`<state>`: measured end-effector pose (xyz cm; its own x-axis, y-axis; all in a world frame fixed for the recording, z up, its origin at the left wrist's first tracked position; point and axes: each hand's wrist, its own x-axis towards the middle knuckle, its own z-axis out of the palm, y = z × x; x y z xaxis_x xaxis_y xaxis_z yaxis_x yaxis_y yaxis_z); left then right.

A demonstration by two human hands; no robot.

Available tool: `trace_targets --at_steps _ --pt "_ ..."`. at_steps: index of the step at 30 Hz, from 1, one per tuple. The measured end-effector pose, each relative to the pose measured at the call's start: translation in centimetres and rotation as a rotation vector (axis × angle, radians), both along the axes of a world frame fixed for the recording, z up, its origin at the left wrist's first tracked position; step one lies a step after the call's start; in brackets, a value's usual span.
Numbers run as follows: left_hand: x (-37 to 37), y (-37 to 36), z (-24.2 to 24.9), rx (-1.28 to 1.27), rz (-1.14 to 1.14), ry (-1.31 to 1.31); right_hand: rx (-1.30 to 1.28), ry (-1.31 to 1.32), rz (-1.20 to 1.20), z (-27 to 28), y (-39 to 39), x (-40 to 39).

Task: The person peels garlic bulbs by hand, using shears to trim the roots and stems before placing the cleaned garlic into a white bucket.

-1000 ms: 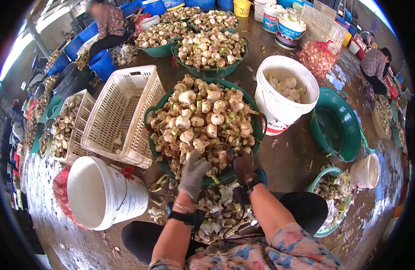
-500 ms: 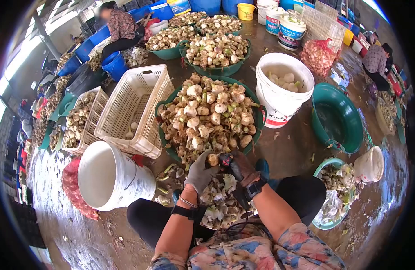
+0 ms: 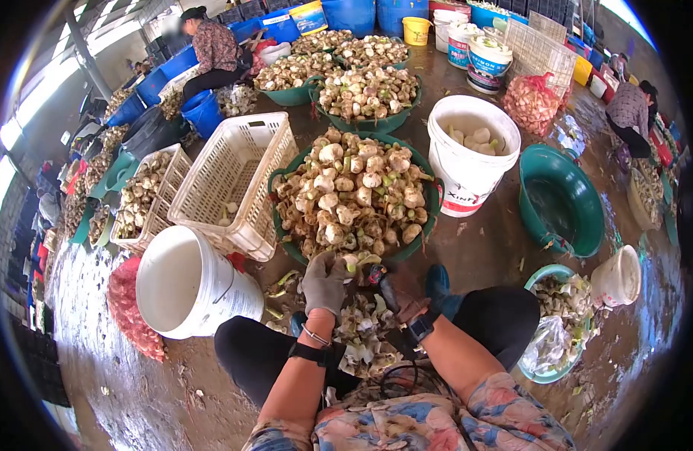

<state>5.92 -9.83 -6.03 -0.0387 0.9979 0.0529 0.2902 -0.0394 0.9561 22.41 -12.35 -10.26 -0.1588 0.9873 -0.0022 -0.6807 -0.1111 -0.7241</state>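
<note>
My left hand (image 3: pixel 324 284), in a grey glove, is closed at the near rim of a green tub (image 3: pixel 434 218) heaped with garlic bulbs (image 3: pixel 361 180). A pale, partly peeled garlic bulb (image 3: pixel 351 262) shows at its fingertips; the fingers partly hide it. My right hand (image 3: pixel 408 293), in a dark, stained glove, wraps round a black handheld tool (image 3: pixel 377 275) with a red mark, just right of the bulb. The tool's exact kind is hard to make out. A black cord (image 3: pixel 406 368) runs near my lap. Peeled skins (image 3: pixel 363 331) lie heaped between my legs.
Left stand a white crate (image 3: pixel 234 161) with a few peeled bulbs and a white bucket (image 3: pixel 173 282). On the right are a bucket of peeled garlic (image 3: pixel 466 177), a green basin (image 3: pixel 560 199) and a basin of skins (image 3: pixel 557 297). Other people (image 3: pixel 211 52) sit farther off.
The left hand has turned and shifted slightly away from the tool. The bulb at its fingertips looks paler than the brown one before. The right hand has drawn slightly down, and the view has shifted a little.
</note>
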Motion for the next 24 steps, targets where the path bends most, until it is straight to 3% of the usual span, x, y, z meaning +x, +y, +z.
trace_targets --at_steps 1,3,5,6,8,9,10,12,13,14,15,16,17,18,21,23,24 --pt "-0.2 -0.1 0.1 0.139 0.062 0.211 -0.028 -0.094 -0.059 -0.2 0.0 -0.5" --pt "-0.2 0.0 -0.1 0.195 -0.022 0.248 -0.055 -0.184 -0.117 -0.6 0.1 -0.8" --pt "-0.2 -0.6 0.4 -0.147 -0.242 -0.466 -0.211 -0.024 -0.047 -0.2 0.5 -0.7" --pt "0.0 -0.8 1.0 -0.149 -0.247 -0.461 -0.212 -0.019 -0.053 0.3 0.2 -0.7" --pt "0.3 -1.3 2.0 -0.250 -0.324 -0.545 -0.067 -0.509 -0.005 1.2 -0.9 -0.8" --pt "0.5 -1.4 2.2 -0.300 -0.360 -0.590 -0.069 -0.507 -0.006 0.3 -0.7 -0.5" --pt "0.7 -1.4 1.8 -0.303 -0.360 -0.588 -0.066 -0.407 0.047 -1.4 -0.2 0.0" --pt "1.1 -1.0 0.9 -0.075 -0.394 -0.491 -0.065 -0.304 0.096 -3.5 0.6 0.3" --pt "1.1 -0.7 0.5 -0.081 -0.399 -0.488 0.064 -0.471 0.050 -4.2 0.8 0.2" --pt "1.1 -0.5 0.3 -0.019 -0.372 -0.262 0.191 -0.637 0.003 -4.2 0.8 0.2" --pt "1.1 -0.3 0.0 0.043 -0.341 -0.038 0.183 -0.635 0.002 -4.1 0.8 0.4" --pt "1.1 -0.3 -0.2 0.037 -0.341 -0.038 0.014 -0.830 -0.039 -4.0 1.1 0.8" --pt "1.1 -0.3 -0.1 -0.123 -0.338 -0.290 -0.159 -1.021 -0.078 -3.4 1.4 1.1" --pt "1.1 -0.3 0.3 -0.282 -0.332 -0.541 -0.163 -1.020 -0.077 -2.2 1.6 1.2" --pt "1.9 -0.4 2.3 -0.259 -0.357 -0.763 -0.019 -1.022 -0.018 -0.8 2.0 1.2" --pt "1.5 0.3 1.2 -0.274 -0.298 -0.750 0.096 -1.027 0.003 -1.5 1.0 0.1" --pt "0.8 0.7 1.1 -0.324 -0.389 -0.852 0.197 -1.070 -0.029 -1.6 0.7 -0.5"
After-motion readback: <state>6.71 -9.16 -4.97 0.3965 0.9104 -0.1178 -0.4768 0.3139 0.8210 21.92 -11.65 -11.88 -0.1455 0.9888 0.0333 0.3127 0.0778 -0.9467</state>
